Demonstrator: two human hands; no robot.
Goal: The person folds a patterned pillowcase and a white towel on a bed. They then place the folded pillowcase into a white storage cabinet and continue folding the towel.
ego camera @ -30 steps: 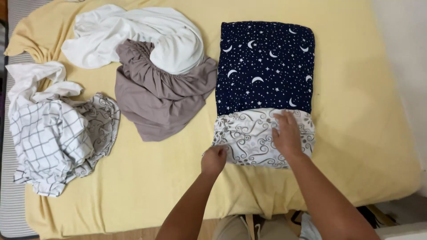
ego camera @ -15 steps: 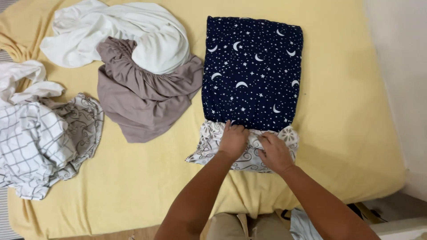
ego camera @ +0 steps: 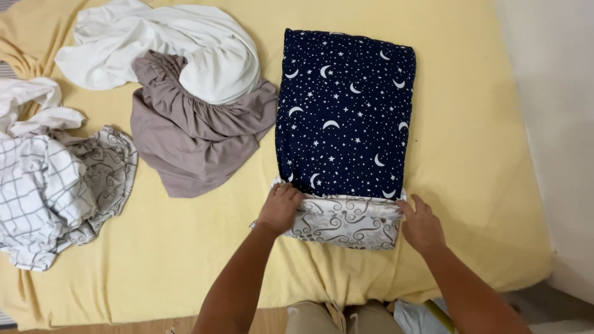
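Both hands have spread apart since half a second ago, from the middle of the swirl-print flap to its two ends. Left hand (ego camera: 281, 209) presses flat on the left end of the grey-white swirl pillow end (ego camera: 346, 222), fingers (ego camera: 291, 195) loosely curled, gripping nothing. Right hand (ego camera: 422, 224) rests at the right corner, fingers open and touching the fabric edge. Navy star-and-moon pillowcase (ego camera: 346, 114) covers the pillow above the flap, lying on the yellow bed sheet (ego camera: 476, 154). Brown fitted sheet (ego camera: 192, 139), white sheet (ego camera: 179, 43) and checked cloth (ego camera: 37, 192) lie well apart to the left.
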